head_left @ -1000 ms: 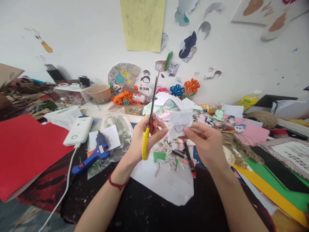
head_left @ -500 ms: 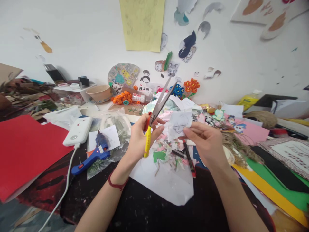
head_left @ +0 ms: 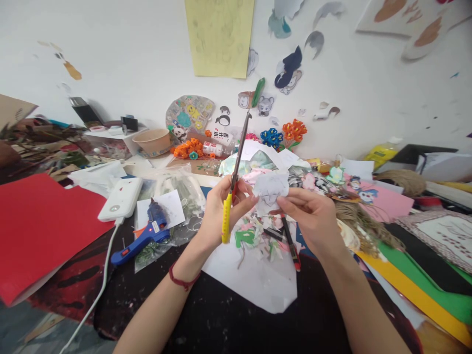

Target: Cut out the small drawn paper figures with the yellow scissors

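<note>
My left hand (head_left: 217, 216) is closed round the scissors (head_left: 227, 214), whose handles are yellow and red. The blades point up and away, and they look nearly closed. Between thumb and fingers, my right hand (head_left: 313, 214) pinches a small piece of white paper (head_left: 270, 191) with faint drawn lines on it. The left thumb and fingertips reach to the paper's left edge; whether they grip it I cannot tell. Below both hands, paper scraps (head_left: 254, 241) in green, pink and white lie on a white sheet (head_left: 254, 285).
To the left are a blue glue gun (head_left: 147, 236), a white power bank (head_left: 121, 199) with a cable, and red paper (head_left: 47, 226). A dark pen (head_left: 290, 243) lies beside the scraps. Twine (head_left: 363, 226) and coloured sheets (head_left: 416, 300) fill the right. A wall stands behind.
The scissor blades were spread apart and now are nearly together. My left hand has come closer to the paper, its thumb now at the edge. The paper has shifted slightly left.
</note>
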A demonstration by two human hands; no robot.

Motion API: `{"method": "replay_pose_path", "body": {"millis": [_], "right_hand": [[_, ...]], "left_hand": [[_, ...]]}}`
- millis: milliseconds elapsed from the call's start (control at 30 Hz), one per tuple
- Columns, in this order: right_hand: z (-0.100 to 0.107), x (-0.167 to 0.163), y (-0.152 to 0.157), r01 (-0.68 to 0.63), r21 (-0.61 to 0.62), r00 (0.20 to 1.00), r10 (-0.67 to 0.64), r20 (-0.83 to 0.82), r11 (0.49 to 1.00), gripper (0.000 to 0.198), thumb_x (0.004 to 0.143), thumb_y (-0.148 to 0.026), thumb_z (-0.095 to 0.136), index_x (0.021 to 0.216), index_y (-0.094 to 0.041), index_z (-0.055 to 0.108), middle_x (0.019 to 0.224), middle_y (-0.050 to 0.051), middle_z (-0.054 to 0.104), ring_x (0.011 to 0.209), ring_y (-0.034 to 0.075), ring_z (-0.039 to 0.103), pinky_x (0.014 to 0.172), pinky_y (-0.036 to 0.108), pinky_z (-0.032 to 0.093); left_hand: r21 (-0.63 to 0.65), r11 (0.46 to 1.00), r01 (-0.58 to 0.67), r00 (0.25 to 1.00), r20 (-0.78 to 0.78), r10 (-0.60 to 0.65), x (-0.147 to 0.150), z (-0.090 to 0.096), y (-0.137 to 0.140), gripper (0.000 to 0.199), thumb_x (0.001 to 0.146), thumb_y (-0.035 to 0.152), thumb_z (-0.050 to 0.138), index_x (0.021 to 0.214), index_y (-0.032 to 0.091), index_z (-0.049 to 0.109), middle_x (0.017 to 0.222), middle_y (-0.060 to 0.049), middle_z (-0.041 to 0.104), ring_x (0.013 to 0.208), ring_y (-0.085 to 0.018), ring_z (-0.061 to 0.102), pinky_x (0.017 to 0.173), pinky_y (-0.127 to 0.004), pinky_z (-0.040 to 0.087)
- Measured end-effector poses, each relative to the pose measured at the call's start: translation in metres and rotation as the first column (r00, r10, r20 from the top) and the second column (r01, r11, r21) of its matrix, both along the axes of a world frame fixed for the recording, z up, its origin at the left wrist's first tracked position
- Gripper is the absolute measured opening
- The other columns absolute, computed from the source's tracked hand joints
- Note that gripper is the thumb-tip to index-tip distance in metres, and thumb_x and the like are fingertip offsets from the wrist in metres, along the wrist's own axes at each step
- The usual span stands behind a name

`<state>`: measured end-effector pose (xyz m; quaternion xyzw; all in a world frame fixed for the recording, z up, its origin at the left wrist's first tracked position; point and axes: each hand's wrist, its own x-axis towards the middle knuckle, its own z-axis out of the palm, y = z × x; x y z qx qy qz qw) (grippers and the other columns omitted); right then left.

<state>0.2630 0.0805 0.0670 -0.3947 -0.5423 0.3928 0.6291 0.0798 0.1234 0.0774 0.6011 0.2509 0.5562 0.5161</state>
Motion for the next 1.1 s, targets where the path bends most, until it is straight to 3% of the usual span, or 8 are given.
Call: {"method": "replay_pose_path", "body": {"millis": [333,467,567,667,800,933,1100], "right_hand": [[-0.002,-0.003,-0.001,0.052,-0.004,0.999,-0.052,0.011,0.999,0.014,0.084,-0.027,0.078,0.097,-0.022,0.079,0.091,0.004,0.081,0.078,0.02,0.078,0.071,0.031,0.068],[-0.001,-0.003,-0.001,0.076,0.021,0.997,-0.076,-0.007,0.997,0.013,0.084,-0.026,0.077,0.097,-0.022,0.079,0.089,0.002,0.081,0.076,0.017,0.077,0.073,0.027,0.067],[0.001,-0.002,0.0,0.156,0.076,0.985,-0.15,-0.082,0.985,0.009,0.084,-0.025,0.078,0.092,-0.023,0.079,0.084,-0.001,0.08,0.073,0.013,0.075,0.075,0.023,0.065],[0.004,0.0,-0.001,0.24,0.128,0.962,-0.217,-0.166,0.962,0.009,0.084,-0.026,0.077,0.093,-0.022,0.078,0.079,-0.002,0.077,0.07,0.012,0.073,0.078,0.026,0.065],[0.009,0.002,-0.002,0.367,0.151,0.915,-0.326,-0.239,0.918,0.013,0.083,-0.029,0.078,0.092,-0.021,0.076,0.082,0.0,0.078,0.07,0.015,0.073,0.078,0.033,0.066],[0.01,0.001,-0.004,0.425,0.159,0.896,-0.39,-0.212,0.891,0.015,0.083,-0.033,0.077,0.093,-0.022,0.076,0.085,0.001,0.079,0.076,0.018,0.074,0.08,0.036,0.066],[0.009,-0.002,-0.005,0.447,0.169,0.894,-0.432,-0.118,0.878,0.019,0.083,-0.037,0.077,0.09,-0.02,0.074,0.088,0.002,0.079,0.077,0.02,0.074,0.082,0.037,0.065]], "left_hand": [[0.019,1.0,-0.021,1.0,-0.004,0.021,0.001,0.0,0.001,0.03,0.077,0.022,0.078,0.08,0.02,0.049,0.076,0.004,0.057,0.061,-0.008,0.045,0.057,-0.025,0.036],[0.102,0.991,-0.086,0.987,-0.127,0.099,-0.004,0.0,0.001,0.026,0.083,0.033,0.073,0.083,0.02,0.051,0.083,0.001,0.058,0.064,-0.01,0.045,0.059,-0.027,0.036],[0.24,0.966,-0.097,0.922,-0.344,0.179,-0.012,-0.001,0.005,0.028,0.089,0.046,0.062,0.095,0.02,0.053,0.08,0.001,0.051,0.065,-0.013,0.042,0.061,-0.029,0.035],[0.32,0.94,-0.117,0.808,-0.52,0.278,-0.015,-0.001,0.008,0.036,0.085,0.046,0.062,0.105,0.021,0.047,0.085,0.0,0.048,0.072,-0.016,0.045,0.067,-0.031,0.037],[0.299,0.949,-0.098,0.699,-0.658,0.28,-0.012,0.001,0.006,0.032,0.083,0.045,0.059,0.1,0.021,0.045,0.084,0.001,0.05,0.072,-0.017,0.047,0.067,-0.031,0.037],[0.278,0.959,-0.061,0.657,-0.712,0.248,-0.009,0.001,0.004,0.026,0.084,0.042,0.058,0.091,0.022,0.043,0.077,0.002,0.048,0.067,-0.016,0.046,0.063,-0.029,0.034],[0.287,0.958,-0.024,0.663,-0.712,0.231,-0.008,0.0,0.004,0.028,0.084,0.043,0.059,0.089,0.022,0.042,0.077,0.003,0.048,0.068,-0.017,0.046,0.064,-0.03,0.035]]}}
